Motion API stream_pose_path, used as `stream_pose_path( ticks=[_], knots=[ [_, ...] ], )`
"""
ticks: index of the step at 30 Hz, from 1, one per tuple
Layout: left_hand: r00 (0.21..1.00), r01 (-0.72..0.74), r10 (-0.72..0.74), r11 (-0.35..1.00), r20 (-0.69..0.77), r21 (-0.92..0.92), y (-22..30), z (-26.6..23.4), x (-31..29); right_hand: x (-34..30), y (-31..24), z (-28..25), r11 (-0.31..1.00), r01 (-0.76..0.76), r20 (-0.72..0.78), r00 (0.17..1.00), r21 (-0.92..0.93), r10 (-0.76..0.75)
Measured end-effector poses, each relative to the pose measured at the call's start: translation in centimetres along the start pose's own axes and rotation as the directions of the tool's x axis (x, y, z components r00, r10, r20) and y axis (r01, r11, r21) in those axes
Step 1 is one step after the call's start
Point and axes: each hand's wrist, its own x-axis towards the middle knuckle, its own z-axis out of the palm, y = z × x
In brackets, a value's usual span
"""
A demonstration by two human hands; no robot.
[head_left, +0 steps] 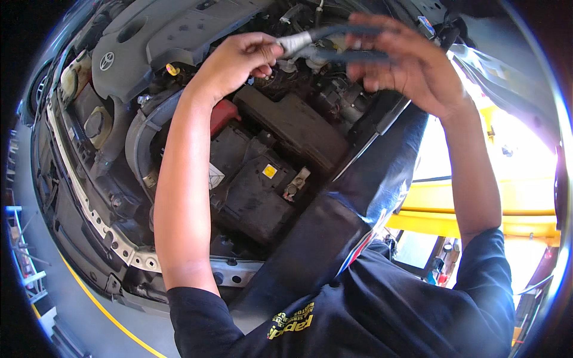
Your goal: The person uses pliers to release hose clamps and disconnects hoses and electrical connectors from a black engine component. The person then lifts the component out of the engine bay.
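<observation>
My left hand point(253, 56) is raised over the engine bay, its fingers and thumb pinched on the metal head of a tool that looks like pliers point(295, 43). The tool's two dark handles stand spread apart and point toward my right hand point(406, 62). That hand's fingers are stretched out around the handles and smeared by motion; a firm hold on them does not show. Below my hands sit a dark lidded box point(292, 122) and a car battery point(256, 191) with a yellow label. A metal clamp point(296, 184) is on the battery's right side.
A grey engine cover point(155, 45) lies at the upper left, with a thick curved hose point(140, 140) below it. A dark fender cover point(334, 227) drapes the near edge. A hood strut point(382, 122) slants at right. Beyond stands a yellow lift beam point(418, 221).
</observation>
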Motion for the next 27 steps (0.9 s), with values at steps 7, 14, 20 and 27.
stream_pose_path(
  ticks=[7, 14, 20, 27],
  knots=[
    [0.999, -0.045, 0.044, 0.998, -0.029, -0.047, 1.1, 2.2, 3.7, 9.8, 4.4, 1.1, 0.79, 0.563, -0.537, 0.6, -0.243, -0.592],
    [0.984, -0.134, 0.151, 0.977, -0.095, 0.168, -1.5, 0.1, 6.0, 19.0, 5.1, 1.0, 0.888, 0.332, -0.442, 0.88, 0.316, -0.172],
    [0.927, -0.216, 0.274, 0.948, -0.258, 0.232, -5.2, -0.1, 10.0, 20.5, 7.7, 1.2, 0.927, 0.28, -0.374, 0.911, 0.25, -0.174],
    [0.977, -0.069, 0.123, 0.956, -0.175, 0.286, -5.0, -0.7, 12.2, 21.5, 7.5, 0.7, 0.976, 0.188, -0.374, 0.918, 0.108, -0.135]
  ],
)
